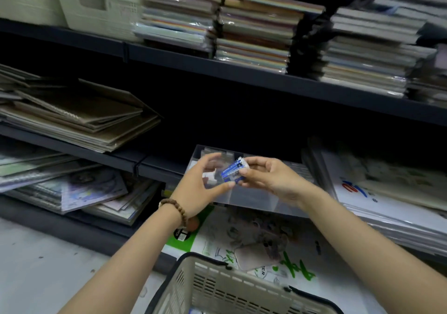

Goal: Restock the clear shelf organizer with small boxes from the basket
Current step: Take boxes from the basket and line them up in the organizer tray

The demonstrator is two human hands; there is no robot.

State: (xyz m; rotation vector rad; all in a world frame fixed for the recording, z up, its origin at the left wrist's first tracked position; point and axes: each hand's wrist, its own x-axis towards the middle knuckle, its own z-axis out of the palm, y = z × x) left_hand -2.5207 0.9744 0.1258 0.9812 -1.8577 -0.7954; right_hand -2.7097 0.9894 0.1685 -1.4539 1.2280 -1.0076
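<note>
The right hand (268, 176) pinches a small clutch of blue-and-white boxes (233, 172) between thumb and fingertips, holding them tilted in the air. The left hand (199, 183), with a bead bracelet (176, 208) at its wrist, is spread and loosely arched beside them. Its thumb tip touches the boxes' lower corner, while its forefinger reaches out above them, apart from the pack. How many boxes are in the clutch is too blurred to count.

The boxes sit in front of the clear organizer (254, 199), which stands on the low shelf (154, 166) just behind the hands. Its compartments hold some pale, indistinct items. Below it lies a white pack with green print (244, 238). The beige basket (193, 258) is at the bottom edge, nearest the person, between the forearms. Brown card sheets (79, 118) lie at the left, and wrapped paper stacks (251, 35) fill the shelf above.
</note>
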